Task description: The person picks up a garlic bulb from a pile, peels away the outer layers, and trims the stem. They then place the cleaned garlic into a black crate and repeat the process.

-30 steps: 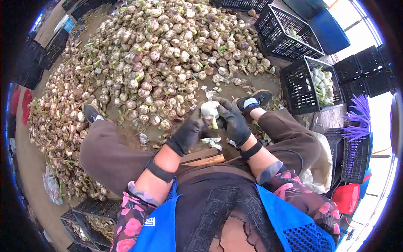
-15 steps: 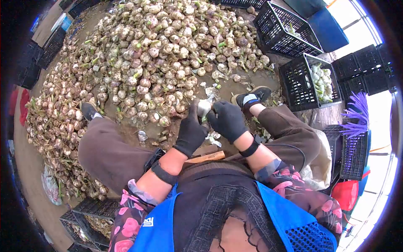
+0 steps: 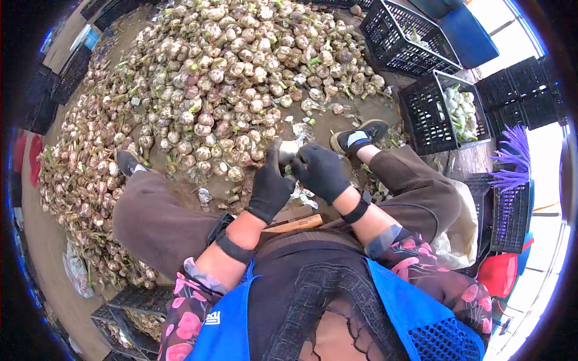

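Observation:
Between my gloved hands is a white garlic bulb (image 3: 288, 148), partly covered by the fingers. My left hand (image 3: 272, 185), in a dark glove, is closed on the bulb's left side. On the other side, my right hand (image 3: 322, 173), gloved too, has its fingers closed against the bulb. Scraps of pale garlic skin (image 3: 307, 200) lie on the ground below the hands. Beyond them rises a large heap of unpeeled garlic bulbs (image 3: 223, 78), dirty and with stems.
A black crate (image 3: 424, 120) at the right holds white garlic, with another black crate (image 3: 403, 51) behind it. A wooden piece (image 3: 295, 224) lies at my lap. Purple strips (image 3: 512, 159) hang over a crate on the right. At lower left are more black crates (image 3: 120, 319) and a plastic bag (image 3: 77, 269).
Both hands stay together around the garlic bulb. The fingers have shifted slightly, with the right hand moving a little left and covering more of the bulb.

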Demonstrator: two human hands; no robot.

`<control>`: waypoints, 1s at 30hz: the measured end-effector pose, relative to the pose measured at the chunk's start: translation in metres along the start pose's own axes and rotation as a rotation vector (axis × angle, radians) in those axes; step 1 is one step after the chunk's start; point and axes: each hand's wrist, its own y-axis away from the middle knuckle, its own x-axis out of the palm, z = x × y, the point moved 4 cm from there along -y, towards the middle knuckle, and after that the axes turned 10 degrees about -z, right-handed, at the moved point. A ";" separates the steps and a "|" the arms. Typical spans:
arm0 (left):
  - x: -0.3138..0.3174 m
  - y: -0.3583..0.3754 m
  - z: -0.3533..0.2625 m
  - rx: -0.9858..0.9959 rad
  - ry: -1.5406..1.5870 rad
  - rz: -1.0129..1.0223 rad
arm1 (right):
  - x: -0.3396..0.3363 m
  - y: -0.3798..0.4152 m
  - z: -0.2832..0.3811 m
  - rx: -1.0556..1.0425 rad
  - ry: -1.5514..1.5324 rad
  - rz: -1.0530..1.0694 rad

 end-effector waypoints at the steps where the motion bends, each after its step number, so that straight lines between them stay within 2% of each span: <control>1: 0.000 0.000 0.001 -0.073 -0.012 0.056 | 0.001 0.001 -0.003 0.003 -0.001 -0.003; 2: 0.001 0.000 0.002 -0.072 -0.014 0.057 | 0.002 0.001 -0.007 0.027 -0.010 -0.016; 4: 0.000 0.000 -0.004 0.077 0.000 -0.054 | 0.004 0.000 -0.009 0.050 -0.023 -0.028; 7: -0.002 0.001 -0.009 -0.029 0.025 0.029 | -0.001 0.001 -0.012 0.084 0.006 -0.107; 9: 0.003 -0.001 -0.003 -0.012 0.115 0.003 | 0.000 0.003 -0.022 0.196 -0.082 -0.082; 10: 0.002 -0.002 -0.001 0.004 0.204 -0.026 | -0.001 0.003 -0.022 0.196 -0.084 -0.083; 12: 0.003 -0.004 0.006 -0.039 0.171 -0.002 | -0.006 0.005 -0.014 0.077 -0.145 -0.174; 14: 0.003 -0.003 0.004 -0.083 0.144 0.024 | -0.001 0.004 -0.010 0.053 -0.137 -0.195; 16: 0.001 -0.001 -0.004 -0.008 0.033 -0.050 | -0.001 0.003 -0.007 0.032 -0.126 -0.217; 19: 0.000 0.002 -0.005 0.071 -0.076 -0.051 | -0.002 0.001 -0.002 0.007 0.040 -0.138; 22: 0.005 0.000 -0.001 0.158 0.040 -0.089 | 0.003 -0.001 -0.017 0.101 0.118 -0.183; 23: 0.006 0.000 0.001 0.161 0.039 -0.087 | 0.003 -0.002 -0.030 0.231 0.009 -0.161; 24: 0.009 0.000 0.006 0.046 0.261 0.010 | 0.005 0.000 -0.042 0.361 -0.101 -0.140; 25: 0.012 0.000 0.005 -0.070 0.482 0.108 | 0.006 0.001 -0.047 0.363 -0.100 -0.145; 26: 0.009 0.000 0.002 -0.066 0.480 0.112 | 0.010 0.004 -0.057 0.523 -0.290 -0.154; 28: 0.011 0.004 -0.003 -0.273 0.792 0.291 | 0.017 0.009 -0.068 0.824 -0.620 -0.126; 29: 0.012 0.003 0.000 -0.271 0.788 0.300 | 0.014 0.007 -0.068 0.827 -0.622 -0.136; 30: 0.015 0.002 0.002 -0.198 0.809 0.361 | 0.009 0.004 -0.068 0.775 -0.486 -0.120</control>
